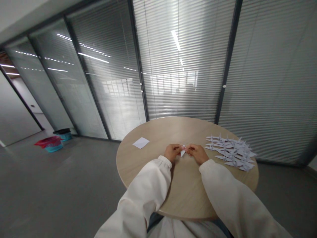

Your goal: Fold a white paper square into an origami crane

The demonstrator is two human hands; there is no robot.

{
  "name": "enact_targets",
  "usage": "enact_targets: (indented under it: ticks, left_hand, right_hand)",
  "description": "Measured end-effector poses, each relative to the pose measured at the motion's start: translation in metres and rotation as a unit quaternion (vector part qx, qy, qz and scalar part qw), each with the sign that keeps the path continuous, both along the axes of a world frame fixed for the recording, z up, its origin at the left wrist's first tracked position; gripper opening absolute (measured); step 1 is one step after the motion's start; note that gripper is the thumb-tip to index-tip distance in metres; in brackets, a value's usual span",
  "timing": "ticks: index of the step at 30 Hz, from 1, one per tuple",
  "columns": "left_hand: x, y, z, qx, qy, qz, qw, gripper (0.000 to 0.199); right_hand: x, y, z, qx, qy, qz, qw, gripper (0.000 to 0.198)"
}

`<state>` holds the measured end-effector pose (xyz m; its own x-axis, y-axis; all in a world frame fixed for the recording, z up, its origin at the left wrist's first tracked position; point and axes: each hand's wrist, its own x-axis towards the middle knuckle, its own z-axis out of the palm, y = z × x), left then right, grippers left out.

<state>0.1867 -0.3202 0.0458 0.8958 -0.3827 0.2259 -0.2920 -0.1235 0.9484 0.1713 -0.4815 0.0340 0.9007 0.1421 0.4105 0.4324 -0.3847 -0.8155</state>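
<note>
Between my two hands, over the middle of the round table (188,198), is a small folded piece of white paper (182,153). My left hand (172,152) pinches its left side, fingers closed. My right hand (196,153) grips the right side with thumb and fingertips. Part of the paper is hidden behind the fingers, and its fold lines are too small to make out. To the right of my right hand lies a cluster of folded white paper cranes (230,150). A flat stack or sheet of white paper (141,142) rests on the table's left side.
Past the table's far edge stands a glass partition with blinds (183,82). On the grey floor to the left are a bin with a red liner (51,143) and a bin with a black liner (63,134).
</note>
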Motion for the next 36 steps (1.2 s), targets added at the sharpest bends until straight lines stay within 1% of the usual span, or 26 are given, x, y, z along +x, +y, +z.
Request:
enact_targets:
  ticks: [3, 7, 10, 13, 16, 18, 20, 23, 25, 27, 31, 36]
  left_hand:
    - [0.000, 0.000, 0.000, -0.011, 0.018, -0.009, 1.000, 0.046]
    - [-0.002, 0.000, 0.001, 0.011, -0.004, 0.019, 1.000, 0.045]
    - [-0.004, -0.001, 0.003, 0.017, -0.006, 0.039, 0.999, 0.045]
    - [-0.004, -0.002, 0.005, -0.012, 0.032, 0.036, 0.999, 0.043]
    - [0.000, 0.000, 0.004, -0.061, 0.091, 0.028, 0.994, 0.038]
    - [0.004, 0.001, 0.000, -0.090, 0.123, 0.039, 0.988, 0.034]
    - [0.007, 0.002, -0.003, -0.117, 0.150, 0.054, 0.980, 0.030]
    - [0.011, 0.003, -0.007, -0.147, 0.172, 0.059, 0.972, 0.026]
    - [0.012, 0.003, -0.008, -0.155, 0.175, 0.042, 0.971, 0.026]
    - [0.012, 0.003, -0.008, -0.157, 0.174, 0.019, 0.972, 0.027]
    - [0.012, 0.002, -0.008, -0.154, 0.174, 0.005, 0.973, 0.029]
    - [0.009, 0.000, -0.006, -0.166, 0.181, -0.007, 0.969, 0.031]
  right_hand:
    - [-0.001, 0.001, 0.001, -0.005, 0.002, 0.000, 1.000, 0.023]
    - [-0.003, 0.004, 0.004, 0.000, 0.003, 0.011, 1.000, 0.023]
    - [-0.004, 0.006, 0.005, -0.008, 0.010, 0.005, 1.000, 0.024]
    - [-0.004, 0.007, 0.004, -0.027, 0.002, -0.017, 0.999, 0.024]
    - [-0.003, 0.007, 0.003, -0.036, -0.064, -0.071, 0.995, 0.020]
    - [-0.003, 0.007, 0.002, -0.035, -0.110, -0.099, 0.988, 0.025]
    - [-0.005, 0.007, 0.003, -0.044, -0.145, -0.086, 0.985, 0.029]
    - [-0.009, 0.010, 0.006, -0.069, -0.184, -0.030, 0.980, 0.023]
    - [-0.011, 0.011, 0.007, -0.080, -0.206, -0.009, 0.975, 0.023]
    - [-0.011, 0.012, 0.007, -0.092, -0.224, 0.004, 0.970, 0.027]
    - [-0.010, 0.012, 0.006, -0.110, -0.240, 0.017, 0.964, 0.033]
    - [-0.010, 0.012, 0.006, -0.111, -0.240, 0.007, 0.964, 0.028]
